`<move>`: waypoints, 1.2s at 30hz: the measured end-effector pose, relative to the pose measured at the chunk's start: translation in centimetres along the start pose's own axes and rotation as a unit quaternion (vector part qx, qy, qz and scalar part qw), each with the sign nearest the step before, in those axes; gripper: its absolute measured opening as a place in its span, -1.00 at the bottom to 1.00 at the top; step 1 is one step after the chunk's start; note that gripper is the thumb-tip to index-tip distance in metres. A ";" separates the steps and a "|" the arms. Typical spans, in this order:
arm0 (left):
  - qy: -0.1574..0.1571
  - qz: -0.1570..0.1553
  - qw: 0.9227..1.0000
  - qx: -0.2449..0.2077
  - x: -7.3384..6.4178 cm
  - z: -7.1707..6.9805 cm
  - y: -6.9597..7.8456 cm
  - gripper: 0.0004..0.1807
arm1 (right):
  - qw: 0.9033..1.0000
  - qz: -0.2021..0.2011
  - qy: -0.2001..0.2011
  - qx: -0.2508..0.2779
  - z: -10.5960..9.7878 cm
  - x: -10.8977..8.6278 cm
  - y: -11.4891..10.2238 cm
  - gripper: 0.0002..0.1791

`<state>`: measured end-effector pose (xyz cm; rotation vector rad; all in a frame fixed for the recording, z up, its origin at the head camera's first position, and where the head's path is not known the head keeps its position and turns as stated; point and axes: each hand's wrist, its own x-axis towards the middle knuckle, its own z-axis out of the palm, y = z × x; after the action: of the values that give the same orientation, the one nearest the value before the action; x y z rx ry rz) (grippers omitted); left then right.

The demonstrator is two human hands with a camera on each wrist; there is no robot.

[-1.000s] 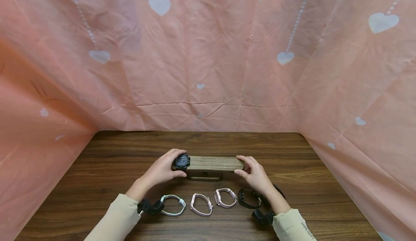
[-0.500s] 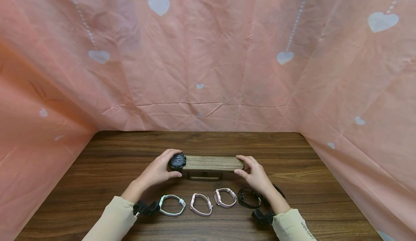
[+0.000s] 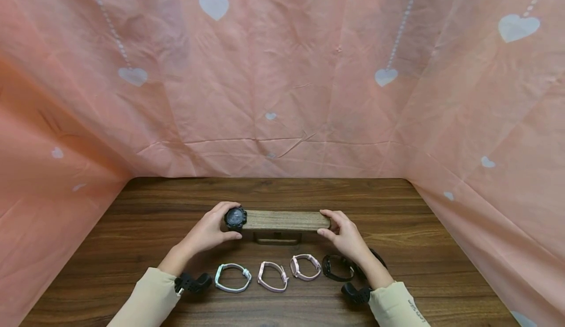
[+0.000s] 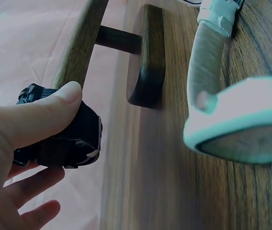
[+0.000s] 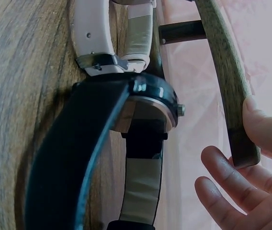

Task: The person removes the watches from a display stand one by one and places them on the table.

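A wooden watch stand, a T-shaped bar (image 3: 284, 220) on a dark base (image 3: 277, 241), stands mid-table in the head view. At the bar's left end, my left hand (image 3: 206, 234) grips a black watch (image 3: 235, 216) between thumb and fingers. The left wrist view has the thumb across this looped watch (image 4: 78, 139); whether the bar's tip is still inside the loop, I cannot tell. My right hand (image 3: 346, 238) holds the other end of the bar, thumb in front and a finger behind. Two lower fingers stick out beside the bar's tip (image 5: 243, 151) in the right wrist view.
Closer to me lie a mint watch (image 3: 233, 291), a pink watch (image 3: 260, 275), another light pink watch (image 3: 295, 267) and a black watch (image 3: 327, 268). A further black strap (image 3: 377, 257) is partly hidden by my right forearm. A pink curtain (image 3: 282, 82) surrounds the table.
My left hand and the black watch have slid left along the bar to its end. The right hand and the stand have stayed in place.
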<state>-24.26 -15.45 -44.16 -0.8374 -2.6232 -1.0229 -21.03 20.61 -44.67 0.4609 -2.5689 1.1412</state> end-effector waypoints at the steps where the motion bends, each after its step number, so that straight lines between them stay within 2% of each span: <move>1: 0.001 0.004 1.000 0.002 0.0 0.0 -0.1 -0.22 | 1.000 0.000 0.000 0.000 0.0 0.0 0.0 -0.47; 6: 0.008 0.020 1.000 0.006 -0.3 -0.4 -0.3 -0.21 | 1.000 0.000 0.000 -0.003 0.1 0.0 0.1 -0.47; 14: 0.006 0.000 1.000 0.022 -0.9 -1.2 -0.7 -0.23 | 1.000 0.001 0.001 -0.003 0.0 0.0 0.0 -0.46; 20: 0.001 -0.012 1.000 0.026 -1.9 -2.0 -1.0 -0.22 | 1.000 0.002 0.001 -0.006 0.1 0.0 -0.1 -0.47; 29: 0.011 -0.001 1.000 0.015 -3.2 -2.6 -1.5 -0.22 | 1.000 -0.001 0.000 -0.008 0.1 0.1 -0.2 -0.46; 36: 0.014 0.008 1.000 0.023 -3.8 -2.7 -1.8 -0.22 | 1.000 -0.001 0.002 -0.009 0.2 0.1 -0.1 -0.47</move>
<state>-22.29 -20.02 -44.58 -0.8267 -2.6021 -0.9591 -21.09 20.42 -44.73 0.4573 -2.5730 1.1155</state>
